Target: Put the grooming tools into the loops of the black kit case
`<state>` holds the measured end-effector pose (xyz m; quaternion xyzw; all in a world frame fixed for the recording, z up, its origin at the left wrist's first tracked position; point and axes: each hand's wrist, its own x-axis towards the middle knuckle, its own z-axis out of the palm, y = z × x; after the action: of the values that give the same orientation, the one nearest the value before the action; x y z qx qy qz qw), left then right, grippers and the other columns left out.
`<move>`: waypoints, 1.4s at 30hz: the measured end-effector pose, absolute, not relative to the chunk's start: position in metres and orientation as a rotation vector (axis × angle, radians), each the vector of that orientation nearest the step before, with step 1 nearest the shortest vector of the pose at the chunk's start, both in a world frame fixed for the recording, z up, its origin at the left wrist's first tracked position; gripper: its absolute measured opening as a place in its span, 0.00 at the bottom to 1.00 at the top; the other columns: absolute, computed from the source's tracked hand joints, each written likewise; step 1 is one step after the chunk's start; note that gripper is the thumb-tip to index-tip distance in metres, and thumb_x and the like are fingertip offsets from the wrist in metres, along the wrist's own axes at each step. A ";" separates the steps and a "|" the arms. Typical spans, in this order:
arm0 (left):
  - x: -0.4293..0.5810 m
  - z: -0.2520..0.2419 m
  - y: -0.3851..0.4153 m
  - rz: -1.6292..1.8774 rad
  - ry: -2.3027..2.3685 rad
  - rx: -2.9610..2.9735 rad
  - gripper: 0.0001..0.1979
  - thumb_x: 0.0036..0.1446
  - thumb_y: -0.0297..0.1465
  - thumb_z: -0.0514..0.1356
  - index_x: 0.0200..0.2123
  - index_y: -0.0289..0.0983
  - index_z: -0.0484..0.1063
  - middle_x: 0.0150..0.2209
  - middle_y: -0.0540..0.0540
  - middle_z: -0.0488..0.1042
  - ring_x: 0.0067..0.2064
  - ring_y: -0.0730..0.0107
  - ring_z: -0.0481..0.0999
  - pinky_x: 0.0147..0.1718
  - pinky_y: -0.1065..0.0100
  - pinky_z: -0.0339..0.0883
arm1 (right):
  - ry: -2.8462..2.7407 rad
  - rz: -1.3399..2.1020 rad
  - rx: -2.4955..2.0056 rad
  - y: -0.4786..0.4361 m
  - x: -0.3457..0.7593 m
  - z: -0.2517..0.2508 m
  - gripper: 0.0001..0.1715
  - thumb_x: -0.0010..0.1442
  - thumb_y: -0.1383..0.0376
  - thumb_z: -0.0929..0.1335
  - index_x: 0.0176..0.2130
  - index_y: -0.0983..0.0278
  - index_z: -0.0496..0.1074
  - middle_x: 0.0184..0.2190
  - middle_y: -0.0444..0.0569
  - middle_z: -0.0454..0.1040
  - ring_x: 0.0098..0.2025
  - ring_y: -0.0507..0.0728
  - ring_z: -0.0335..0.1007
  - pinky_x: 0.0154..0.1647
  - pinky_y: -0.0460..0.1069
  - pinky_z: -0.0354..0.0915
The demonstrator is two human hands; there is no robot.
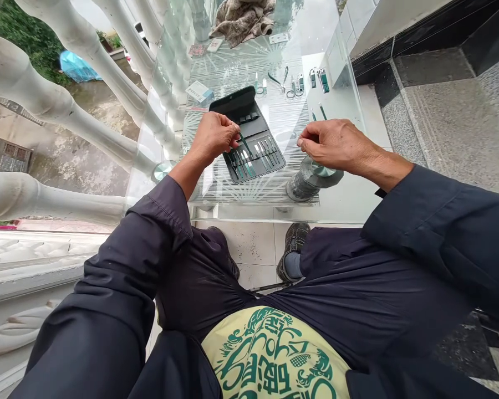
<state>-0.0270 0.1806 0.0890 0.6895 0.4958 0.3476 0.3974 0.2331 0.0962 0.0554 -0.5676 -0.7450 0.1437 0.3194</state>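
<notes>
My left hand (218,134) is closed in a pinch over the open manicure case, on a slim dark-green tool (245,143) whose exact kind I cannot make out. The black case (258,124) lies on the glass table with its flap folded back. Several slim metal tools (267,151) sit in its lower loops. My right hand (332,143) hovers right of the case with thumb and fingers pressed together; anything in them is hidden. Just beyond it lie two slim green tools (323,111), partly covered by the hand.
Farther back are cuticle nippers (279,80), small scissors (291,91) and nail clippers (324,80). A small white-and-blue box (199,91) lies left of the case, and a crumpled cloth (243,21) at the far end. White balusters (58,111) line the left side; steps (441,111) rise at right.
</notes>
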 end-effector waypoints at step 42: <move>-0.015 0.087 0.177 0.772 1.389 1.659 0.10 0.45 0.20 0.68 0.25 0.35 0.69 0.16 0.50 0.63 0.24 0.69 0.68 0.27 0.66 0.64 | -2.631 -0.179 -1.165 0.081 0.189 0.034 0.18 0.68 0.51 0.61 0.39 0.63 0.66 0.38 0.53 0.67 0.38 0.60 0.63 0.36 0.52 0.57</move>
<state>-0.0152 0.1770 0.0865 0.6586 0.5517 0.3066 0.4097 0.1890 0.0808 0.0335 -0.4008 -0.9050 -0.0616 0.1289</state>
